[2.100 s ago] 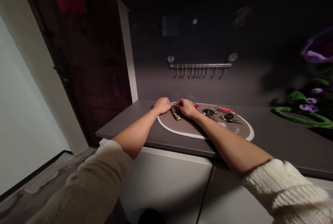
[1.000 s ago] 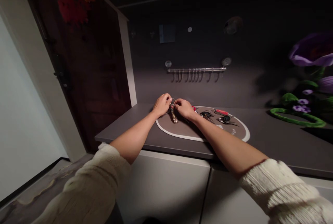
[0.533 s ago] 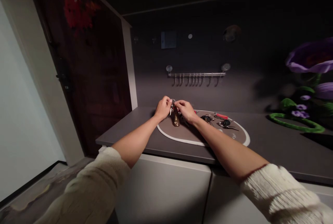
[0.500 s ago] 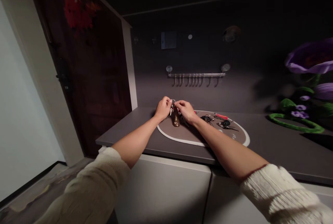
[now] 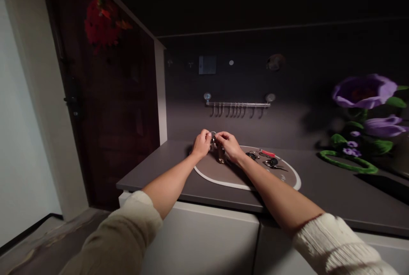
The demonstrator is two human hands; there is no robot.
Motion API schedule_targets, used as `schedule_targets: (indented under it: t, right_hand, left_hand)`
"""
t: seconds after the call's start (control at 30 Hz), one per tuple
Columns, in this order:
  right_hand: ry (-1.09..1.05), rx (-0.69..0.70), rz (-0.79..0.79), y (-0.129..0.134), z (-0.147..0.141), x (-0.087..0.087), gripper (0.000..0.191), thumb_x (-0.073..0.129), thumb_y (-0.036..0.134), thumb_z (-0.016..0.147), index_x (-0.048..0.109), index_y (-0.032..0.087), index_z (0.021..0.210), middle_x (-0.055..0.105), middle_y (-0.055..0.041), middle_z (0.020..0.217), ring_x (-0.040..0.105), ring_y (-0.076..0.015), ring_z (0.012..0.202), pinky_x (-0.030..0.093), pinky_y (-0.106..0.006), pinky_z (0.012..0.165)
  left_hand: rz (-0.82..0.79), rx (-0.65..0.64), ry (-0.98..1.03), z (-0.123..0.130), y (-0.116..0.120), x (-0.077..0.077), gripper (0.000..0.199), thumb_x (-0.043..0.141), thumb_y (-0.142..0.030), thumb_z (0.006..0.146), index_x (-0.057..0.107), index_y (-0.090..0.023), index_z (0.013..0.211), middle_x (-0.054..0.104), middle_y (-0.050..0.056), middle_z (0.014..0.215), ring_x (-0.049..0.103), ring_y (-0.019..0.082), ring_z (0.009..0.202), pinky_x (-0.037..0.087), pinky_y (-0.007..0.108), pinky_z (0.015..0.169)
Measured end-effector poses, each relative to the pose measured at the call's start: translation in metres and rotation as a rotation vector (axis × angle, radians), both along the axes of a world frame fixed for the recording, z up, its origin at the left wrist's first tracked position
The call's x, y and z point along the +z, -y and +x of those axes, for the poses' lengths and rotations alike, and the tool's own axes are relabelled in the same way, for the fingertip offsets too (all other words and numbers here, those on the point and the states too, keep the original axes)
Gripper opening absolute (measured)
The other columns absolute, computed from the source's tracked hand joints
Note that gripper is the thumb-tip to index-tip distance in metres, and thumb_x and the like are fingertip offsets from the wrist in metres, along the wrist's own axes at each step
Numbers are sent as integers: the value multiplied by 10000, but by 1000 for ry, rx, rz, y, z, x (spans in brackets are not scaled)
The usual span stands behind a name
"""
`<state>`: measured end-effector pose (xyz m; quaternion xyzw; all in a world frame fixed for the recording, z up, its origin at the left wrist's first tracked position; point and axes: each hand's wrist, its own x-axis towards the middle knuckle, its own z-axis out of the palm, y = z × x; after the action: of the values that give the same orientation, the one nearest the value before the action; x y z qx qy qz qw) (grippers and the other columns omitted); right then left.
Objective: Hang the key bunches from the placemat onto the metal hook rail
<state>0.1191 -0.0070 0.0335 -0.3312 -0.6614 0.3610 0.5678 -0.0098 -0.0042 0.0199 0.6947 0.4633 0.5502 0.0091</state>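
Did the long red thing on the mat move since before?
No: the long red thing lies in the same spot near the far edge of the mat; only the view shifted.

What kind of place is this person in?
Probably a home entryway: there's a dark door with a handle beside the counter, a rail of hooks on the wall, and what look like keys on an oval mat.

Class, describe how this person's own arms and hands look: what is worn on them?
The cream left sleeve, partly shadowed, and the cream, ribbed-knit right sleeve both leave the forearms bare. The left hand and right hand wear no gloves; no watch or bracelet shows.
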Motion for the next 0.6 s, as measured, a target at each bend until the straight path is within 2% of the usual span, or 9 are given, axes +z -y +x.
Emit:
schedule_targets:
  t: [0.23,0.37,0.6]
  right_hand:
    - [-27,18,-9,2,-1,6,288,592,404,625,543,139,725,542,24,607,457,-82,553,351,-213,565]
    - [-65,11,-24,1,0,16,300,598,419,629,513,147,724,550,24,588,474,-85,530,371,-217,554]
    - [-206,-25,-89,-15,-7,40,132,561,276,707,497,160,692,525,29,531,488,-88,459,417,-225,508]
  left_hand:
    - [-18,86,-82,-2,3,0,278,241,-303,881,491,-184,904,593,21,712,547,132,661,375,235,641]
    - [-38,169,-111,-4,6,3,290,223,-292,888,491,-187,928,619,58,798,572,159,734,370,251,666]
    - [-110,232,-131,-7,1,1,270,228,-268,893,485,-200,941,616,69,797,567,163,730,349,252,647]
